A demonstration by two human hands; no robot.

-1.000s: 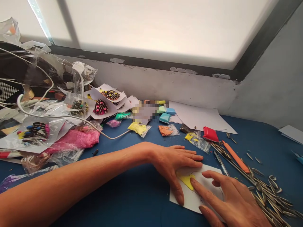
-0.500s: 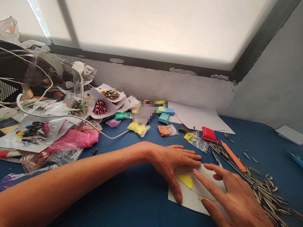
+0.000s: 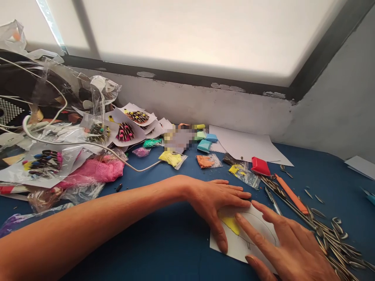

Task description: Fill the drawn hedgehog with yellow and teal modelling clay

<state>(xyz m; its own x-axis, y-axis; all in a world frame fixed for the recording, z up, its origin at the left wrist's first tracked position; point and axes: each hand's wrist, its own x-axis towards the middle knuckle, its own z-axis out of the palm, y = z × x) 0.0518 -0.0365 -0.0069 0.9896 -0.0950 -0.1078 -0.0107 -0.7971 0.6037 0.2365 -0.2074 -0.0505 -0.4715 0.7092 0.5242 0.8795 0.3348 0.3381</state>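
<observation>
Flat on a sheet of white paper [image 3: 234,249], my left hand [image 3: 215,203] has its fingers spread, holding the paper's left and far edges. A thin drawn outline of a rounded shape shows on the sheet. Yellow clay [image 3: 232,225] is smoothed over the outline's left end, between my hands. My right hand [image 3: 288,244] hovers over or rests on the sheet's right side, its fingers apart; the index fingertip meets the clay's right edge. Whether it presses on the clay I cannot tell. Part of the drawing is hidden under the right hand.
Sunflower seeds [image 3: 331,238] lie piled at right beside an orange tool [image 3: 291,194] and a pen [image 3: 272,200]. Beyond my hands are a red clay packet [image 3: 260,166], an orange clay bag [image 3: 208,161] and a yellow clay bag [image 3: 172,158]. Seed-covered paper pictures [image 3: 125,132] and a white cable [image 3: 88,143] sit left.
My right index fingertip has shifted slightly left and down towards the clay's edge. The right hand sits a little lower, baring more of the drawn outline. My left hand stays in place.
</observation>
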